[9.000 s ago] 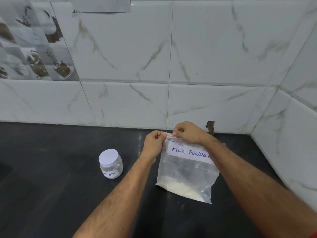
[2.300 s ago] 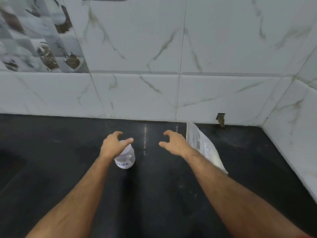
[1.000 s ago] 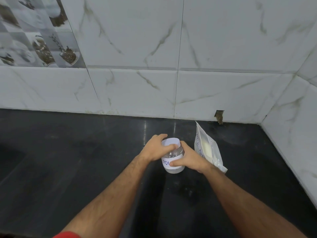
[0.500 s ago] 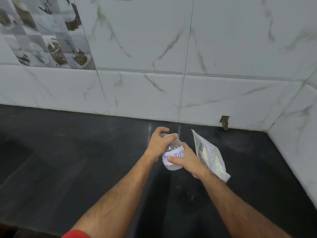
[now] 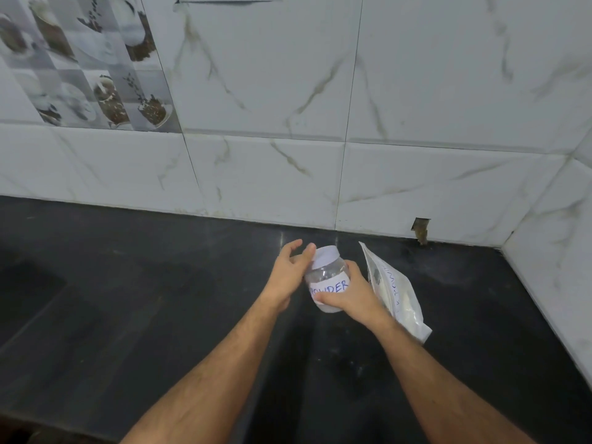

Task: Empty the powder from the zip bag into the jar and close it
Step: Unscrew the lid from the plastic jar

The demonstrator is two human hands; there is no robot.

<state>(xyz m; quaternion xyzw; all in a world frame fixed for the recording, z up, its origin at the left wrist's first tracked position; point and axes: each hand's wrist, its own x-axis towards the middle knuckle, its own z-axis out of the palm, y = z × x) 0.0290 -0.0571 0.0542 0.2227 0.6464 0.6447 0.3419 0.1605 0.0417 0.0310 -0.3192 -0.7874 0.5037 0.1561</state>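
A small clear jar (image 5: 328,285) with a white lid (image 5: 325,255) and a handwritten "POWDER" label is held tilted just above the black counter (image 5: 160,299). My right hand (image 5: 350,294) wraps around the jar's body from the right. My left hand (image 5: 288,272) is at the lid's left side with its fingers spread and raised; one fingertip touches the lid's rim. The lid sits on the jar. The clear zip bag (image 5: 398,294) with white powder in it lies just right of my right hand, its mouth pointing toward the wall.
White marble-pattern tiles form the back wall (image 5: 320,123) and a side wall (image 5: 560,251) at the right, meeting in a corner. A small hole (image 5: 421,230) shows at the back wall's base. A darker sunken area (image 5: 28,299) lies at the counter's left.
My left hand has loosened from curling over the lid to spread fingers beside it. The jar stays in my right hand. The bag has not moved.
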